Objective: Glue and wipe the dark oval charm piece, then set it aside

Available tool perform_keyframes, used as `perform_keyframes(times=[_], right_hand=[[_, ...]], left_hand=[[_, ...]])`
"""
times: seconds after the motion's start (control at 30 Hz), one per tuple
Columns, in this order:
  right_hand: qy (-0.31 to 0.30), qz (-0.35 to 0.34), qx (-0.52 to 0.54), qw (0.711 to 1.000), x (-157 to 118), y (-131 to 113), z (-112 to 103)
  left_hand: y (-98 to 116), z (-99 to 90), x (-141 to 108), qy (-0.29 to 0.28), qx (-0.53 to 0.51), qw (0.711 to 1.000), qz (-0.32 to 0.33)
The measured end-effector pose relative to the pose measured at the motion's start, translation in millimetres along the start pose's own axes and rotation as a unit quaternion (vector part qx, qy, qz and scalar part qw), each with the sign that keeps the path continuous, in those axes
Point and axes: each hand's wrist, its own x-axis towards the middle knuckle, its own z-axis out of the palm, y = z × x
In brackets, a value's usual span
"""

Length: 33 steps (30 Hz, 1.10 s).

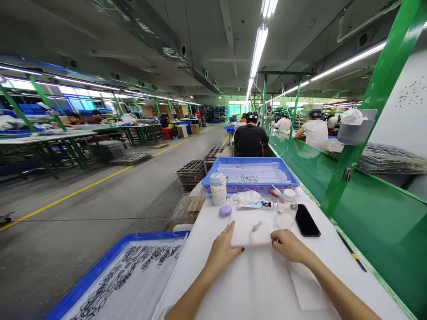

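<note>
A flat white foam pad (247,238) sits on the white table, its edges faint against the surface. A small, pale clip-like piece (256,226) rests on top. My left hand (222,251) grips the pad's near left corner, fingers along the side and thumb at the front edge. At the right corner, my right hand (289,246) has curled fingers pinching the edge; its fingertips are partly hidden. Beyond the pad lies a white and blue tube (254,205) with a black cap. A clear bottle (286,213) with a white lid stands just behind my right hand.
A blue tray (208,178) with small parts stands at the back, near a patterned cup (218,191) and a purple case (225,210). Right are a phone (307,220) and tweezers (352,251). Another blue tray (130,240) holds many dark rings. A person (251,138) sits ahead.
</note>
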Motion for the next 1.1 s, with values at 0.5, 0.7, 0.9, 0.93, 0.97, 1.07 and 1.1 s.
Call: perform_keyframes(times=[0.5, 0.7, 0.9, 0.93, 0.97, 1.07, 1.1], right_hand=[[0.222, 0.117, 0.003, 0.968, 4, 135, -43], [0.236, 0.215, 0.068, 0.945, 0, 165, -47], [0.195, 0.225, 0.111, 0.948, 5, 174, -34], [0.195, 0.22, 0.118, 0.949, 5, 174, -33], [0.196, 0.213, 0.123, 0.949, 5, 173, -33], [0.202, 0.195, 0.137, 0.95, 3, 172, -31], [0.204, 0.191, 0.141, 0.95, 3, 172, -31]], left_hand=[[-14, -12.7, -2, 0.036, -0.082, 0.996, 0.005], [-13, -18.0, 0, 0.118, -0.091, 0.989, 0.003], [-2, -23.9, -4, 0.123, -0.089, 0.988, 0.012], [0, -24.3, -5, 0.123, -0.086, 0.989, 0.012], [1, -24.5, -5, 0.122, -0.083, 0.989, 0.012], [4, -25.1, -7, 0.119, -0.063, 0.991, 0.009], [4, -25.8, -7, 0.119, -0.051, 0.992, 0.006]])
